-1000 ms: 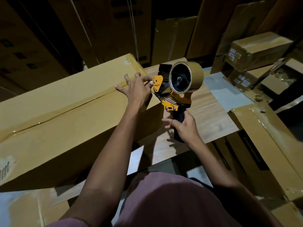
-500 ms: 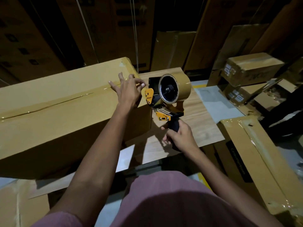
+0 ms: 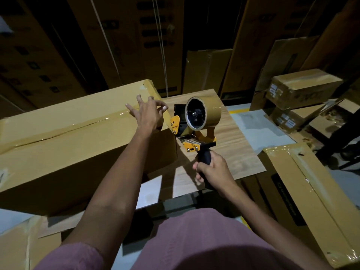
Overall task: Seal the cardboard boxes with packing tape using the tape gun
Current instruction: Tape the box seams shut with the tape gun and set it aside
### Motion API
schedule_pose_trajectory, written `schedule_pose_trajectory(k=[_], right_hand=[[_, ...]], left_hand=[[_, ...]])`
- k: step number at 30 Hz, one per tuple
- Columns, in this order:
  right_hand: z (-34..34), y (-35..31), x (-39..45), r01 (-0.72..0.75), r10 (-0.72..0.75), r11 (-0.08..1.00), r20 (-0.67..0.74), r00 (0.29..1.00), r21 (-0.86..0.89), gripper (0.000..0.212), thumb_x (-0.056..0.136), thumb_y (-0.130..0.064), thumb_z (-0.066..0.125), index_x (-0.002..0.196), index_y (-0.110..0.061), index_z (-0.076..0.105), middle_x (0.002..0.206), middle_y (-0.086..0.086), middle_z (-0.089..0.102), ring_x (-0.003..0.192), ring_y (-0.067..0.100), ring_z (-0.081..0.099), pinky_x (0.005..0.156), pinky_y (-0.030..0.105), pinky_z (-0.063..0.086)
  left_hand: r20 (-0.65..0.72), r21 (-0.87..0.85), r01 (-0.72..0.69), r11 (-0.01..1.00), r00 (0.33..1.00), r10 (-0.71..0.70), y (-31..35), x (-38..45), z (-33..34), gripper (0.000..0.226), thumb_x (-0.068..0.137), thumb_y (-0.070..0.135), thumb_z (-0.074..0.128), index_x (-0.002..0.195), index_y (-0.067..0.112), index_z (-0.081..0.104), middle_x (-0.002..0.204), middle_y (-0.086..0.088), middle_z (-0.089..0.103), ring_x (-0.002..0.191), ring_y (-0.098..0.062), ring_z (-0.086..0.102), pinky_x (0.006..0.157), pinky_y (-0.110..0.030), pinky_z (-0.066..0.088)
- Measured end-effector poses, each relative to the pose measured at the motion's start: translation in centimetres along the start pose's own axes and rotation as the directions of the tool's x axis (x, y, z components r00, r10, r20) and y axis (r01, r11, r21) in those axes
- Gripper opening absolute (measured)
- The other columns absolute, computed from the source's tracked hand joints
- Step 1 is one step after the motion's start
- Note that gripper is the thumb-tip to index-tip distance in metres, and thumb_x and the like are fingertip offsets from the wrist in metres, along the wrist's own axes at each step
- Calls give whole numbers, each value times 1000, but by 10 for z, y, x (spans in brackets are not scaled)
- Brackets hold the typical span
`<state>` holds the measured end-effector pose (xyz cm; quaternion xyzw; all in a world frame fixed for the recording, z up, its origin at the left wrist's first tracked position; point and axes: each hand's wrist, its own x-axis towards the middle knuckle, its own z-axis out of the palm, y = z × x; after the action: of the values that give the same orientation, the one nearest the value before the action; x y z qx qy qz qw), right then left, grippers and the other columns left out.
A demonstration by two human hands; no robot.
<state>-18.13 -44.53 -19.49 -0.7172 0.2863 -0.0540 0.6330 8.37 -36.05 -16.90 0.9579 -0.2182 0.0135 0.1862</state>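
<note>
Left hand (image 3: 148, 115), fingers spread, presses tape at the box (image 3: 78, 137) end, likely anchoring it; right hand (image 3: 213, 170) grips the tape gun (image 3: 196, 123) handle, angled to cut.

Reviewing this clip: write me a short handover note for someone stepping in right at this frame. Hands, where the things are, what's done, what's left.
Left hand: fingers spread on the right end of the long box, on the tape over its top seam.
Right hand: grips the black handle of the tape gun, held upright just off the box's right end, above the wooden table.
Done: glossy tape runs along the top seam up to the left hand.
Left: the tape's end at the right edge looks not yet cut or pressed down; I cannot tell whether it still joins the roll. The box's other seams are out of view.
</note>
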Motion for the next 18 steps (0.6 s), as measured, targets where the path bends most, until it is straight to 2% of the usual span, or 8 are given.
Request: schedule_pose_trajectory(k=[2, 5, 7, 9, 10, 14, 17, 18], right_hand=[[-1, 1, -2, -3, 3, 1000, 3, 1000, 9, 12, 89, -9, 67, 98, -6, 60, 83, 26, 71, 60, 29, 61, 62, 46, 51], [-2, 1, -3, -21, 21, 1000, 9, 1000, 0, 33, 73, -33, 69, 98, -12, 62, 82, 17, 74, 63, 31, 66, 64, 48, 56], [-2, 2, -4, -38, 38, 999, 18, 999, 8, 43, 65, -41, 69, 98, -15, 63, 84, 13, 76, 66, 32, 69, 67, 47, 58], [-3, 4, -4, -55, 53, 995, 23, 998, 86, 28, 78, -23, 71, 101, -11, 63, 91, 14, 76, 63, 23, 67, 63, 40, 56], [-3, 6, -4, -68, 64, 988, 27, 998, 139, 20, 85, -10, 68, 104, -7, 62, 95, 15, 76, 62, 19, 65, 60, 36, 54], [-5, 9, -3, -109, 108, 952, 21, 994, 287, 23, 89, 6, 63, 111, 0, 60, 100, 17, 75, 68, 22, 62, 55, 32, 52], [-5, 11, -3, -141, 142, 934, 21, 990, 327, 25, 89, 6, 63, 113, 1, 60, 102, 18, 75, 69, 24, 61, 56, 33, 52], [-4, 12, -3, -148, 146, 931, 31, 989, 335, 25, 89, 6, 63, 113, 1, 60, 103, 19, 74, 69, 24, 61, 57, 34, 53]], left_hand=[[-8, 10, -7, 1000, 1000, 7, 0, 1, 0, 19, 95, 41, 65, 113, 39, 73, 146, -4, 53, 152, -38, 15, 109, -80, -4], [22, 30, -8, 1000, 1000, 8, 6, 5, 4, 21, 95, 19, 67, 110, 34, 73, 137, -5, 58, 150, -38, 20, 110, -78, -3], [136, -87, -32, 996, 990, 44, 12, 9, -1, 30, 93, 4, 62, 103, 31, 70, 117, -6, 65, 139, -37, 40, 115, -73, 15], [319, -283, -52, 958, 937, 145, 18, 10, -14, 32, 96, 3, 58, 93, 34, 65, 108, 0, 65, 123, -32, 55, 110, -60, 37], [389, -339, -63, 939, 899, 201, 21, 11, -19, 27, 99, 9, 57, 93, 33, 65, 114, 2, 61, 125, -32, 53, 111, -56, 38], [559, -195, -69, 978, 812, 169, 32, 13, -27, 20, 99, 24, 63, 116, 24, 71, 153, -8, 38, 149, -38, 16, 123, -59, 0], [684, 23, -122, 992, 726, 73, 37, 19, -26, 55, 88, 26, 68, 141, 17, 58, 168, -6, 3, 152, -40, -3, 122, -57, -7], [718, 94, -168, 981, 695, 50, 40, 19, -29, 54, 87, 21, 65, 140, 16, 58, 169, -6, 0, 152, -40, -1, 122, -57, -3]])
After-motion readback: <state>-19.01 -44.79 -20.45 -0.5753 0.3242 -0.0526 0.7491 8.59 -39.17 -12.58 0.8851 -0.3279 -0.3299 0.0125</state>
